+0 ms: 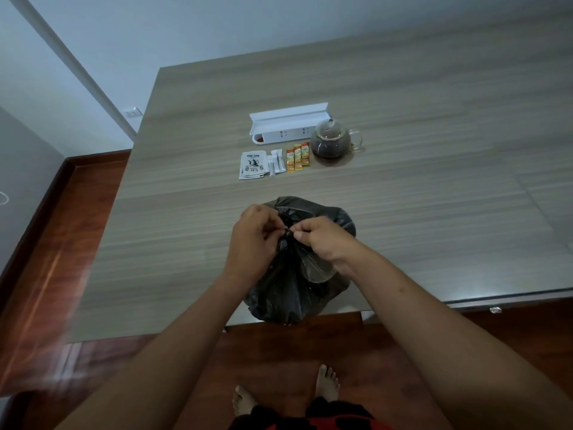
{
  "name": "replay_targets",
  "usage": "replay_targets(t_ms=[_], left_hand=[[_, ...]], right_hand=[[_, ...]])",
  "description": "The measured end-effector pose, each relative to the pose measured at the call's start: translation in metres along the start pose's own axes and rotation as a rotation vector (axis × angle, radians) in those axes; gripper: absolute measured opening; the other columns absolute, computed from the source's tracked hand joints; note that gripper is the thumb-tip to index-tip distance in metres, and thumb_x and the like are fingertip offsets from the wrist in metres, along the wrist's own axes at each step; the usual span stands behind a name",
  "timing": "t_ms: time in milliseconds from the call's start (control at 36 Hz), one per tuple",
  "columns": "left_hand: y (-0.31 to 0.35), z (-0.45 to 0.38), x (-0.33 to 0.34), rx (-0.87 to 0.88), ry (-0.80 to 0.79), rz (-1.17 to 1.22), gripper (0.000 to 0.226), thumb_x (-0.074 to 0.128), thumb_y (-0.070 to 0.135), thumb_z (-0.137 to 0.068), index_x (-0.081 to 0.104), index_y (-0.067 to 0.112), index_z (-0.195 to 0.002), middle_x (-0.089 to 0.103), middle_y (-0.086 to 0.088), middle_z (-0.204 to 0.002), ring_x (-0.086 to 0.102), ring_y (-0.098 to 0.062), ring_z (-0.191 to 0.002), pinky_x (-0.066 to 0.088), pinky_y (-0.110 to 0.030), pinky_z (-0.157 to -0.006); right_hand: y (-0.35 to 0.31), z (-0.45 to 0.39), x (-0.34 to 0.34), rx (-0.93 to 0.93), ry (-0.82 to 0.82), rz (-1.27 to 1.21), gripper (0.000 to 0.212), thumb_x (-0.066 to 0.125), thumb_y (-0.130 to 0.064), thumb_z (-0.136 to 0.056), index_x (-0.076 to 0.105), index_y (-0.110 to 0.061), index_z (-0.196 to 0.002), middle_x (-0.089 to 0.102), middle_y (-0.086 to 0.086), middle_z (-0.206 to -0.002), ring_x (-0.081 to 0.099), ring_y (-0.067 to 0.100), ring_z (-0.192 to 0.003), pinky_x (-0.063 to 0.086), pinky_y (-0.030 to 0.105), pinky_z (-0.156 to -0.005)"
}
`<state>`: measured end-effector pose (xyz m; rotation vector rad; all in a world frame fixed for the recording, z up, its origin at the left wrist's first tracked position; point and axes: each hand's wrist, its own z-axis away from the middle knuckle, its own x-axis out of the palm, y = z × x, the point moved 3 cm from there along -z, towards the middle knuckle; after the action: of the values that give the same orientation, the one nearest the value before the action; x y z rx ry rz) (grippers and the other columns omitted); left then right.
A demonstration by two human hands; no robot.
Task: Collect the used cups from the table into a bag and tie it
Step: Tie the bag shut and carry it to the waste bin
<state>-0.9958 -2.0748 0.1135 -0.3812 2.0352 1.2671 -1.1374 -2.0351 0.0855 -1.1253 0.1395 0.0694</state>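
At the near edge of the bench point(403, 212), the left hand point(252, 240) and right hand point(324, 240) pinch the gathered neck of the black bag point(291, 290), apparently cinching a knot to seal the cups inside

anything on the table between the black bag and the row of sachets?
Nothing: in the head view the stretch of table between the black bag and the sachets is bare wood. Both hands, left and right, pinch the bag's neck.

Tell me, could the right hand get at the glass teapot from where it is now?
Probably yes: bare table lies between the right hand and the teapot, but it is pinching the black bag at the neck.
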Motion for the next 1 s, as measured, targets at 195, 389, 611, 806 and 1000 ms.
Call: replay_targets(t_ms=[195, 389, 611, 806, 1000], left_hand=[[-0.003, 0.012, 0.009, 0.028, 0.045, 0.071, 0.012, 0.075, 0.006, -0.083, 0.075, 0.003, -0.095, 0.063, -0.008, -0.121, 0.06, 0.004, -0.104, 0.048, -0.005, -0.083], [-0.002, 0.01, 0.012, -0.062, 0.065, 0.087, 0.012, 0.078, 0.016, -0.083, 0.079, 0.008, -0.091, 0.065, -0.004, -0.119, 0.06, -0.005, -0.103, 0.044, -0.001, -0.08], [-0.005, 0.01, 0.005, -0.024, 0.071, 0.081, 0.006, 0.076, 0.003, -0.082, 0.076, 0.001, -0.077, 0.055, -0.009, -0.11, 0.056, -0.005, -0.1, 0.042, 0.0, -0.076], [-0.014, 0.005, -0.007, 0.111, -0.086, 0.017, 0.011, 0.077, 0.009, -0.082, 0.071, 0.007, -0.073, 0.045, -0.003, -0.115, 0.047, -0.011, -0.112, 0.046, -0.012, -0.085], [-0.021, 0.004, -0.018, 0.153, -0.122, -0.05, 0.011, 0.078, 0.011, -0.08, 0.072, 0.007, -0.072, 0.045, -0.008, -0.109, 0.048, -0.018, -0.106, 0.043, -0.021, -0.088]], right_hand=[[0.0, -0.001, 0.0, 0.128, -0.017, -0.344, 0.026, 0.043, 0.0, -0.1, 0.068, -0.006, -0.094, 0.061, 0.005, -0.084, 0.051, 0.012, -0.078, 0.042, 0.019, -0.069], [0.004, -0.007, 0.006, 0.139, 0.033, -0.338, 0.024, 0.043, -0.001, -0.101, 0.065, -0.003, -0.11, 0.061, 0.005, -0.093, 0.051, 0.011, -0.084, 0.04, 0.021, -0.074], [0.002, -0.005, 0.003, 0.095, 0.105, -0.209, 0.018, 0.056, -0.006, -0.097, 0.071, -0.006, -0.107, 0.066, 0.008, -0.09, 0.054, 0.015, -0.081, 0.043, 0.02, -0.07], [0.0, -0.005, -0.008, -0.08, 0.23, 0.172, 0.01, 0.066, -0.016, -0.092, 0.076, -0.015, -0.094, 0.068, -0.005, -0.088, 0.062, 0.008, -0.09, 0.044, 0.023, -0.08], [-0.002, -0.009, -0.014, -0.153, 0.31, 0.396, 0.011, 0.065, -0.013, -0.091, 0.075, -0.017, -0.091, 0.063, -0.01, -0.083, 0.051, -0.004, -0.073, 0.031, 0.001, -0.056]])
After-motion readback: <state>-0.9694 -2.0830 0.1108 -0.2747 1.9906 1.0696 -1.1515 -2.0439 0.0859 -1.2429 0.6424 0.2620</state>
